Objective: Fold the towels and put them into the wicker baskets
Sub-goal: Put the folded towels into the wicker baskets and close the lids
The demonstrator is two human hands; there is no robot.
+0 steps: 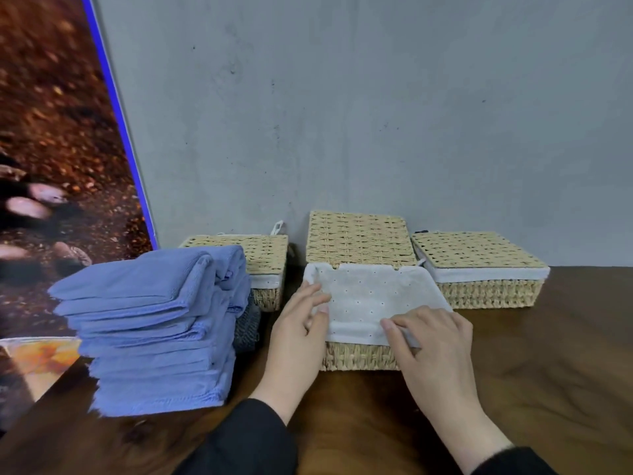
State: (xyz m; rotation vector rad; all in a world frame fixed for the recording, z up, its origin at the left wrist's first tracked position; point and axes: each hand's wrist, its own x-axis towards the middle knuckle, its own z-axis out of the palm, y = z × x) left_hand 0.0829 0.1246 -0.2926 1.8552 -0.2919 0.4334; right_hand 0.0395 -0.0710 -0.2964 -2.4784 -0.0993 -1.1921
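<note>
A tall stack of folded blue towels (154,330) stands on the left of the dark wooden table (548,371). Three wicker baskets line the wall. The middle basket (359,359) has its woven lid (359,240) raised upright and a white eyelet liner (373,299) draped over its opening. My left hand (298,334) rests on the liner's left edge, thumb on the cloth. My right hand (431,341) presses the liner's front right corner with its fingers. The left basket (270,269) and the right basket (486,286) have their lids down.
A grey towel (247,325) peeks out between the blue stack and the left basket. A large poster (61,166) with a blue edge leans against the grey wall on the left.
</note>
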